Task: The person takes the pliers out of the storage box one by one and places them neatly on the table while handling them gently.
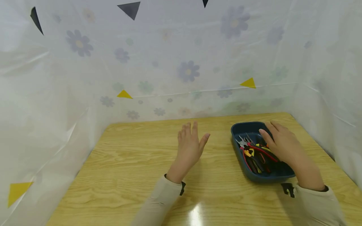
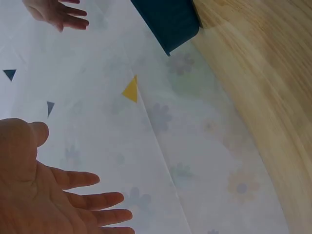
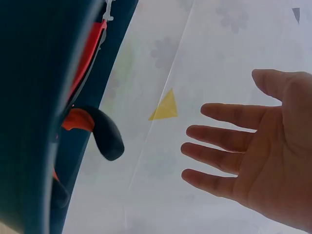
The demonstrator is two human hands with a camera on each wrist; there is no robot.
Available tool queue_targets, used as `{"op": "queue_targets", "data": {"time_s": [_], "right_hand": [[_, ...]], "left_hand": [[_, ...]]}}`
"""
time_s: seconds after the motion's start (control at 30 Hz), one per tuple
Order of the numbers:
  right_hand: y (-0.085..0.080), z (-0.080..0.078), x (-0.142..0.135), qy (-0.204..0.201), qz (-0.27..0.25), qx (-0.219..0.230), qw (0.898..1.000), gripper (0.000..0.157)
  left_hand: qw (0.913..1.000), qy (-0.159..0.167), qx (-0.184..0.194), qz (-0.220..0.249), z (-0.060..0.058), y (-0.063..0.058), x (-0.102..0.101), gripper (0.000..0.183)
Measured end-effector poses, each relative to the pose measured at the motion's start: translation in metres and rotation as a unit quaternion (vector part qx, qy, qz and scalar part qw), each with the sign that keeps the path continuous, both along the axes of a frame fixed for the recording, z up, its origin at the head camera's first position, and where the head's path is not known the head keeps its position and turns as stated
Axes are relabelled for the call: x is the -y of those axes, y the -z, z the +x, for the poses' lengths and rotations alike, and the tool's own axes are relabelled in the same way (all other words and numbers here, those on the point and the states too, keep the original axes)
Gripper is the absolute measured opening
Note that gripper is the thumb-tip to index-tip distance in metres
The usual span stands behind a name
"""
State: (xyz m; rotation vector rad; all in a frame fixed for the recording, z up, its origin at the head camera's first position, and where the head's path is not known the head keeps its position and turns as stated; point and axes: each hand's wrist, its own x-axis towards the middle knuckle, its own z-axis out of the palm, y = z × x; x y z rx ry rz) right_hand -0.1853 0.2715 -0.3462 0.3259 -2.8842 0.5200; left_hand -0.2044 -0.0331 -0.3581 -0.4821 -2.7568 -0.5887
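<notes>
My left hand (image 1: 189, 147) hovers over the middle of the table, fingers straight and thumb spread, holding nothing. The left wrist view shows its palm and extended fingers. My right hand (image 1: 285, 144) is above the right side of a dark blue bin (image 1: 245, 171), also with nothing in its grasp. In the right wrist view its fingers (image 3: 219, 139) are straight and apart, beside the bin's wall. Inside the bin lie several hand tools, among them pliers (image 1: 242, 143) with red and black handles and others with orange-yellow and black grips (image 1: 249, 153). My right hand hides part of the bin's contents.
The bin stands on a light wood-grain table (image 1: 135, 163), toward its right side. White sheeting (image 1: 169, 56) with faded flowers hangs behind the table and along both sides. Yellow triangles (image 1: 249, 83) and dark ones are stuck on it.
</notes>
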Motion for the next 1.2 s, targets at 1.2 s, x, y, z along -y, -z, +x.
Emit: {"op": "queue_targets", "data": {"time_s": [1.2], "right_hand": [[0.01,-0.005,-0.043,0.049,-0.01,0.15,0.987,0.069]], "left_hand": [[0.9871,0.073,0.095,0.106,0.007,0.008,-0.069,0.058]]}}
